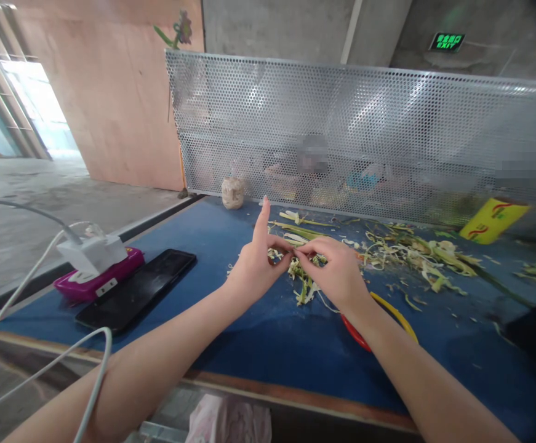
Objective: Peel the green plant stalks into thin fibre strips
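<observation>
Above the blue tabletop (249, 344), my left hand (257, 261) and my right hand (335, 267) meet fingertip to fingertip. The left thumb pinches against a finger while another finger points straight up. Thumb and forefinger of the right hand are pressed together too. Whatever sits between the fingertips is too small to make out. Pale green and whitish plant scraps (305, 289) lie just below and behind the hands, beside some long green stalks (302, 232). Under my right wrist is a ring-shaped red and yellow object (394, 317), partly hidden by the arm.
To the left, a black phone (138, 292) lies against a purple power strip (111, 280) with a white charger (93, 251); a white cable (106, 351) crosses my left forearm. A perforated metal screen (341, 117) closes the back. More trimmings (424, 252) and a yellow packet (493, 220) are at right.
</observation>
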A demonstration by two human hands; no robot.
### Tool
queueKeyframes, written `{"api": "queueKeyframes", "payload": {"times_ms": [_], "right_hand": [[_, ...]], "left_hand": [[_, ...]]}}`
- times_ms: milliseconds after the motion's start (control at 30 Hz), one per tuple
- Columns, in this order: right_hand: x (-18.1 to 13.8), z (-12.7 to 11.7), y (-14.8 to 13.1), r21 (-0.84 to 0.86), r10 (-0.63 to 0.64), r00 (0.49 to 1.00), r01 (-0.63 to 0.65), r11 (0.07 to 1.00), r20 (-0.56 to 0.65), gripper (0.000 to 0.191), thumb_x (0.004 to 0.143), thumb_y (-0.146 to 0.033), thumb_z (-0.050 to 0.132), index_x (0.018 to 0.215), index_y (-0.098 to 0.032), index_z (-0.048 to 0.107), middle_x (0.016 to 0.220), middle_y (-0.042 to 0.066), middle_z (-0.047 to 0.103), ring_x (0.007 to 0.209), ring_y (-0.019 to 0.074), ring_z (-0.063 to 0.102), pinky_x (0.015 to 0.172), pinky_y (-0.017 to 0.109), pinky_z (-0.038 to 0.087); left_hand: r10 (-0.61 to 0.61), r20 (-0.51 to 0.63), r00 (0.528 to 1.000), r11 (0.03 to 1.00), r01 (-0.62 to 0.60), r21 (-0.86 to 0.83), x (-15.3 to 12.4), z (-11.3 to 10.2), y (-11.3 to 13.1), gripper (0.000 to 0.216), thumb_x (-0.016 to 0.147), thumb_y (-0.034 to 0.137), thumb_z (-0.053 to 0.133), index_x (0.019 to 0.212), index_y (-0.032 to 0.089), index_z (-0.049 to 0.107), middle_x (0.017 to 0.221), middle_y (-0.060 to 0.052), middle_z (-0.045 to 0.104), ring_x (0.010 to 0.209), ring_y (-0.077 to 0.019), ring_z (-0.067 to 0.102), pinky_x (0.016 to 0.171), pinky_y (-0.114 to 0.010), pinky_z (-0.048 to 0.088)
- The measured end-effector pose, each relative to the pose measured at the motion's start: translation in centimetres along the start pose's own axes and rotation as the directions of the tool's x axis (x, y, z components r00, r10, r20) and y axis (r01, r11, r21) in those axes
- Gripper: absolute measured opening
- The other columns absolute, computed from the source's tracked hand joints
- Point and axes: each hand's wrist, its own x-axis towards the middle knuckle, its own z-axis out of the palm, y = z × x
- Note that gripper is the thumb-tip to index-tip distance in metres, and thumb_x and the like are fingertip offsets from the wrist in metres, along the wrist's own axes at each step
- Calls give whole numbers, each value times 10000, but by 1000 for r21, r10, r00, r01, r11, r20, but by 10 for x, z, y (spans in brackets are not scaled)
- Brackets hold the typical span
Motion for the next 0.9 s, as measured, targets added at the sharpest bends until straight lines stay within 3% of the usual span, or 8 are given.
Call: {"api": "queueKeyframes", "payload": {"times_ms": [133,267,500,700,900], "right_hand": [[0,-2,-1,-117,-2,1000,1,993,-10,107,725,-213,537,650,-204,613,677,25,647,693,179,577,666,311,396],[0,-2,-2,-116,15,1000,-15,993,-4,111,720,-202,539,629,-203,602,640,16,631,661,174,568,642,301,398],[0,-1,0,102,142,990,-144,984,21,136,736,-216,518,674,-202,639,692,23,657,638,160,589,577,269,432],[1,-5,-3,179,295,945,-317,931,140,173,740,-276,520,700,-190,664,642,23,654,590,153,579,519,253,435],[3,-6,-2,238,287,927,-344,909,243,136,703,-271,562,749,-192,663,734,29,673,645,150,582,566,254,448]], "left_hand": [[-23,-7,1000,1000,23,8,0,-1,1,855,718,153,543,1362,220,-16,767,-2,649,580,-107,571,546,-241,503],[-30,-6,1000,1000,30,5,0,-1,2,838,717,149,539,1362,227,10,763,5,653,558,-103,564,547,-244,505],[-54,3,999,999,55,-2,1,-2,1,845,716,157,536,1363,216,-3,776,-2,657,567,-114,572,557,-256,511],[-40,18,999,999,40,-2,0,-2,1,829,721,150,526,1364,225,9,760,0,656,530,-106,559,525,-246,499],[-86,17,996,996,87,-24,-1,-3,5,797,706,148,538,1356,226,84,767,-7,647,483,-81,535,405,-171,442]]}}
